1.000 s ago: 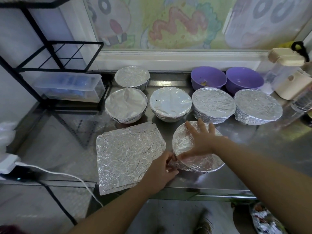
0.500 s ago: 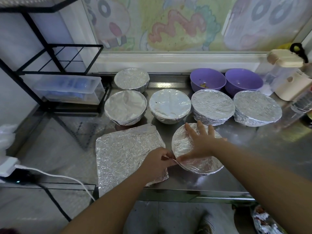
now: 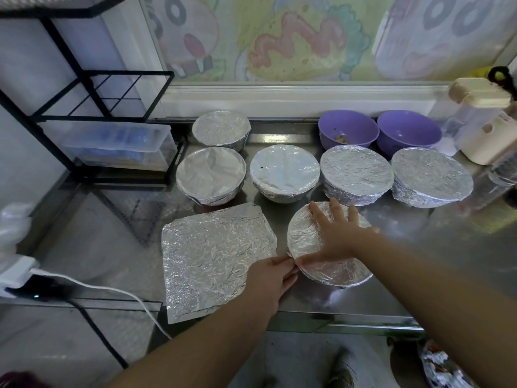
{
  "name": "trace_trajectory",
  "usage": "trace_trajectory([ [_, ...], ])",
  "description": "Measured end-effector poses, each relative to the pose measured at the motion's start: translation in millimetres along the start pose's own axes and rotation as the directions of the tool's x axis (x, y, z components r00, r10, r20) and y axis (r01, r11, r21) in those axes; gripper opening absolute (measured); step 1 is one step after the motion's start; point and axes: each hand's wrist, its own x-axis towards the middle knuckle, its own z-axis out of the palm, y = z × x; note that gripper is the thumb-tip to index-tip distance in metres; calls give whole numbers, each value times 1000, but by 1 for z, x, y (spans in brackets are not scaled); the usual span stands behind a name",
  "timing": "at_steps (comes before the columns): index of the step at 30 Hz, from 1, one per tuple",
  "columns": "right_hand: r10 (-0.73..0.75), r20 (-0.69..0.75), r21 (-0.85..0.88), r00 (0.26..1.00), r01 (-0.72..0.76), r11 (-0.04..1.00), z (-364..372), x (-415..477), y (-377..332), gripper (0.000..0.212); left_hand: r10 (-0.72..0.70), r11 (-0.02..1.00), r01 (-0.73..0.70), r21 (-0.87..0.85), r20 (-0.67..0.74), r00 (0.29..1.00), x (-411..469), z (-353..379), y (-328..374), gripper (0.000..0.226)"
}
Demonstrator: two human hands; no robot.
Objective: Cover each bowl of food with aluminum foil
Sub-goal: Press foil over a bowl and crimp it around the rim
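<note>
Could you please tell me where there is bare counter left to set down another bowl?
The steel counter is bare right of the near foil-covered bowl, before the rightmost covered bowl, and left of the foil sheet toward the black rack. The back rows are crowded.

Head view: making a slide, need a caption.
Right hand presses foil onto nearest bowl while left hand pinches its edge.

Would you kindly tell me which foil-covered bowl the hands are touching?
The front bowl, beside the flat foil sheet: the right hand presses its top, and the left hand pinches its rim foil. None of the others is touched.
</note>
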Motion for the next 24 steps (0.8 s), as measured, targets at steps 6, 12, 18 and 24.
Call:
trace_trajectory([
  [6,38,-11,-8,999,-38,999,-2,-9,-6,150,29,985,-26,171,-16,999,-5,9,13,15],
  [12,49,-21,-13,999,-49,999,-5,-12,-9,149,-158,964,141,224,58,986,-6,19,38,33],
  [18,59,-36,-4,998,-59,998,-3,-10,-9,150,-259,957,230,177,160,953,-21,20,51,38],
  [24,71,-50,-9,996,-71,997,-1,-12,-11,149,-281,929,217,301,189,941,-24,24,60,29],
])
